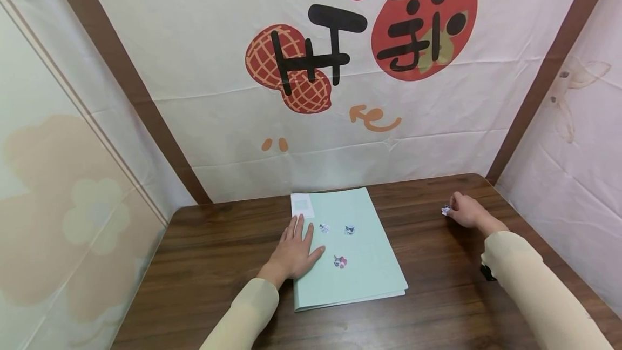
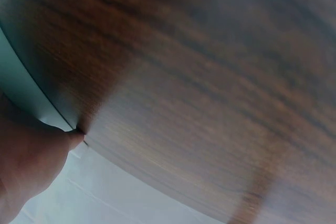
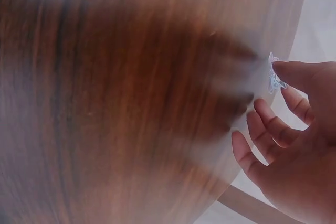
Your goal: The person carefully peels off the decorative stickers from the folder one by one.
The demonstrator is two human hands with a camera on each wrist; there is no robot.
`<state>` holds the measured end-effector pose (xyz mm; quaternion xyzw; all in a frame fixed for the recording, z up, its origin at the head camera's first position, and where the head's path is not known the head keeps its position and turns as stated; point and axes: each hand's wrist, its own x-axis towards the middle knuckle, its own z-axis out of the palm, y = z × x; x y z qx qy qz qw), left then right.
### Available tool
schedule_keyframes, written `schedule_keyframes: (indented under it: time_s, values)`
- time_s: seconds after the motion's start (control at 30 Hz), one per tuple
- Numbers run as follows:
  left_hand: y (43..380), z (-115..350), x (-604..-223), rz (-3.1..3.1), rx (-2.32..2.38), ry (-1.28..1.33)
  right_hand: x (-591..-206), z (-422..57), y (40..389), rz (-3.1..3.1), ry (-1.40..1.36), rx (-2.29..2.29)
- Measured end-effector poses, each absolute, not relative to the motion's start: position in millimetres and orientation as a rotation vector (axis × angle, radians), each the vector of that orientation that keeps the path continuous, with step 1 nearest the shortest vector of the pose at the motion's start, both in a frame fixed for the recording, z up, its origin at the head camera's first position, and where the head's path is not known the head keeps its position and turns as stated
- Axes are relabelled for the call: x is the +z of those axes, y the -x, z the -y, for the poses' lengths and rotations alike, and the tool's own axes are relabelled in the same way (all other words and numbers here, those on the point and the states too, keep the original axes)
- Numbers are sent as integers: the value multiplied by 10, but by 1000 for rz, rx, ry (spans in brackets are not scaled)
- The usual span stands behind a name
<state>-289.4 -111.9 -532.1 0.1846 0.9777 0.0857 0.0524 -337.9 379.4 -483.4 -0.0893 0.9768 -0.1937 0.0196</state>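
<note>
Cream sleeves (image 1: 248, 312) are leading to left hand (image 1: 293, 250) resting flat, right hand (image 1: 467, 210) pinching a sticker (image 1: 445, 210).
Smooth mint folder (image 1: 364, 274), rectangular, is lying under the left hand, which is straddling its left edge, fingers spread wide; long axis is running away from the person. Three small cut-out stickers (image 1: 340, 262) are sitting right of that hand. Held sticker, thin and irregular, is poking left from right thumb and finger, long axis crossing the thumb. Wood-grain table (image 1: 218, 263) is showing beneath.
</note>
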Motion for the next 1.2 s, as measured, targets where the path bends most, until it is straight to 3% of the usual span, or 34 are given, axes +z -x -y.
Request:
schedule_keyframes:
  time_s: [0.63, 1.2]
  values:
    - [2872, 1113, -5275, -2979, 279, -603, -4884, -3813, 3402, -2996, 122, -550]
    - [2880, 1121, -5286, -2976, 265, -586, -4912, -3765, 3383, -3058, 208, -498]
